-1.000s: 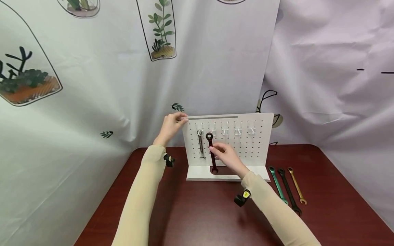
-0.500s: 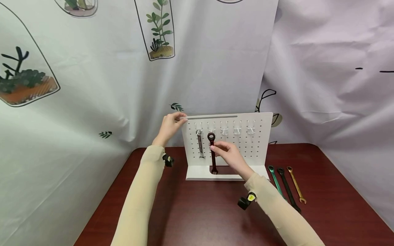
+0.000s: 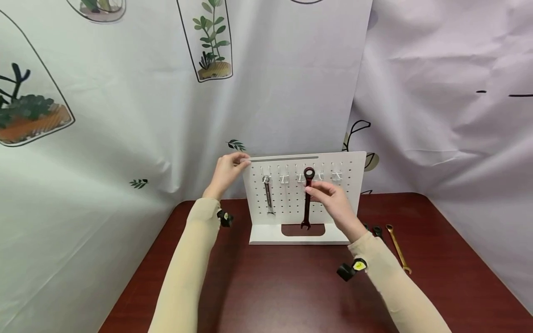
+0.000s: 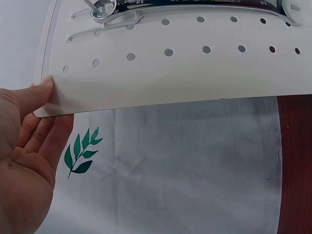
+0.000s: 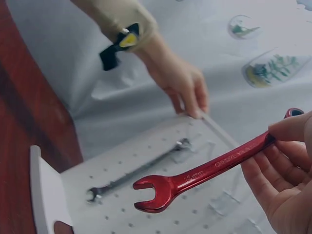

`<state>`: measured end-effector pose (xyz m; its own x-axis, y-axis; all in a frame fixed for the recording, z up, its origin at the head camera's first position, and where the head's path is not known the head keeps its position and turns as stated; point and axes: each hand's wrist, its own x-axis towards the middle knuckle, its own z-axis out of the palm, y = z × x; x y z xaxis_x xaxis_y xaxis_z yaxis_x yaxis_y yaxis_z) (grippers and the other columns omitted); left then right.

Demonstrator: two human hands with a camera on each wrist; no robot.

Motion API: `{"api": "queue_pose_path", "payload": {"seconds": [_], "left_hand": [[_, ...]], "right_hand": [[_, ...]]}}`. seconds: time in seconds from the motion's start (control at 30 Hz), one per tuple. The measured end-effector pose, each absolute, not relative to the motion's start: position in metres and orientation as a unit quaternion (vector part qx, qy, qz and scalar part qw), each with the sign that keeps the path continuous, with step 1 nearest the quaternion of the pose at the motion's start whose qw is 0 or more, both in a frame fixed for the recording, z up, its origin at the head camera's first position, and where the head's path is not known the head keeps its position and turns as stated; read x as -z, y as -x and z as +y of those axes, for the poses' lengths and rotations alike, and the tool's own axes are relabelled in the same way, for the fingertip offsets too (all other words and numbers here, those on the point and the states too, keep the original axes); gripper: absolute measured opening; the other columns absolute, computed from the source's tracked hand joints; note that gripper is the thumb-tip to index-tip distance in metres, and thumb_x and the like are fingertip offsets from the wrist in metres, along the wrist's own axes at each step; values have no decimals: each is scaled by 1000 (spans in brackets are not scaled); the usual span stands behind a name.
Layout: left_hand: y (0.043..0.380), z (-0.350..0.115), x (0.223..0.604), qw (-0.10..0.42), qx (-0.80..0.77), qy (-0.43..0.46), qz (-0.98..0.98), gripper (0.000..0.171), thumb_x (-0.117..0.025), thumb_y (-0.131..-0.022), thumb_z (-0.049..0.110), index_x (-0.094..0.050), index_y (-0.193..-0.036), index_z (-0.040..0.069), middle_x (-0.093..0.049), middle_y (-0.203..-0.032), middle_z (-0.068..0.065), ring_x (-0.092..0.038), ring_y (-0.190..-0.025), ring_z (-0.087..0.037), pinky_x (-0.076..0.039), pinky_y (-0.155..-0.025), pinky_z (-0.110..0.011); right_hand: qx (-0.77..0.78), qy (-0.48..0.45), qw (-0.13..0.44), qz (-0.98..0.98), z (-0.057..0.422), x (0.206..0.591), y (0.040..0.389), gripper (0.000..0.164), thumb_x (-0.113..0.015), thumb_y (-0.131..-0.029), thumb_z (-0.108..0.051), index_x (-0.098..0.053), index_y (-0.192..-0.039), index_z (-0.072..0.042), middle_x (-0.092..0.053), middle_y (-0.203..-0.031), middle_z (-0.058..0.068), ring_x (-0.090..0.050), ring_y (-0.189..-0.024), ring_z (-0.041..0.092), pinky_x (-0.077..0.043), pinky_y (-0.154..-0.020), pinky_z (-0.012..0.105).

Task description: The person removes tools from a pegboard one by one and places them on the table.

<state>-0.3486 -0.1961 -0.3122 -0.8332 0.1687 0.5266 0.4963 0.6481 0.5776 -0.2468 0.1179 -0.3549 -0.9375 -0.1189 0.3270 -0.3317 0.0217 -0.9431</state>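
Observation:
My right hand (image 3: 333, 203) pinches a red combination wrench (image 5: 204, 170) near its ring end. In the head view the wrench stands upright in front of the white pegboard (image 3: 337, 203), overlapping the hooks right of the middle, with its open end down. At the board's upper left corner my left hand (image 4: 29, 151) grips the edge between thumb and fingers. A silver combination wrench (image 3: 268, 194) hangs from the leftmost hook. Several clear hooks (image 3: 336, 176) line the upper part of the board, and the held wrench partly covers some of them.
On the dark red table (image 3: 266, 286), right of the board, lie a gold wrench (image 3: 398, 247) and a black wrench (image 3: 377, 231). A green wrench is almost wholly hidden behind the right forearm. A white printed curtain (image 3: 291, 92) hangs behind the board.
My right hand has moved to the right and slightly up along the board with the red wrench. Its forearm now covers more of the wrenches on the table. The left hand keeps its place.

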Motion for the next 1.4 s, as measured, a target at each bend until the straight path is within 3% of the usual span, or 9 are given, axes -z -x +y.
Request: {"api": "queue_pose_path", "payload": {"seconds": [0.13, 0.27, 0.5, 0.73, 1.1, 1.4], "left_hand": [[348, -196, 311, 218, 379, 190, -879, 23, -70, -98, 21, -73, -115, 5, -72, -106, -14, -68, -100, -30, -55, -82, -44], [348, -197, 311, 213, 382, 188, -879, 24, -69, -98, 20, -73, -116, 4, -72, -107, -14, -67, -101, -30, -55, -82, -44], [348, -198, 312, 215, 383, 187, -879, 26, -70, -98, 20, -72, -116, 3, -72, -103, -14, -67, -99, -30, -55, -82, -44], [348, -198, 312, 215, 382, 187, -879, 27, -70, -98, 20, -72, -118, 2, -72, -104, -14, -67, -99, -30, -54, -81, -44], [349, -197, 312, 216, 386, 187, -877, 26, -70, -97, 20, -72, -116, 2, -71, -103, -15, -67, -99, -31, -54, -81, -46], [348, -197, 313, 214, 391, 183, -876, 25, -70, -97, 20, -73, -115, 2, -71, -101, -14, -67, -99, -30, -54, -80, -45]], "right_hand": [[-686, -155, 91, -705, 135, 346, 246, 35, -68, -98, -14, -63, -118, 15, -72, -107, 5, -68, -89, 9, -55, -84, 26], [-690, -157, 109, -698, 153, 337, 243, 32, -69, -97, -15, -65, -115, 12, -73, -103, -3, -68, -91, 9, -55, -84, 25], [-735, -184, 137, -638, 184, 324, 239, 9, -68, -97, -5, -74, -103, -3, -75, -98, -2, -71, -87, 11, -56, -81, 24], [-763, -195, 153, -596, 211, 319, 234, 11, -67, -95, 3, -75, -101, 0, -76, -105, 1, -71, -94, 12, -55, -82, 23], [-775, -197, 169, -576, 243, 313, 224, 15, -65, -93, 9, -73, -104, 4, -76, -102, 4, -72, -92, 13, -55, -82, 22], [-765, -161, 190, -594, 259, 309, 221, 16, -69, -93, 4, -75, -107, 3, -75, -105, 3, -72, -90, 12, -55, -83, 22]]}}
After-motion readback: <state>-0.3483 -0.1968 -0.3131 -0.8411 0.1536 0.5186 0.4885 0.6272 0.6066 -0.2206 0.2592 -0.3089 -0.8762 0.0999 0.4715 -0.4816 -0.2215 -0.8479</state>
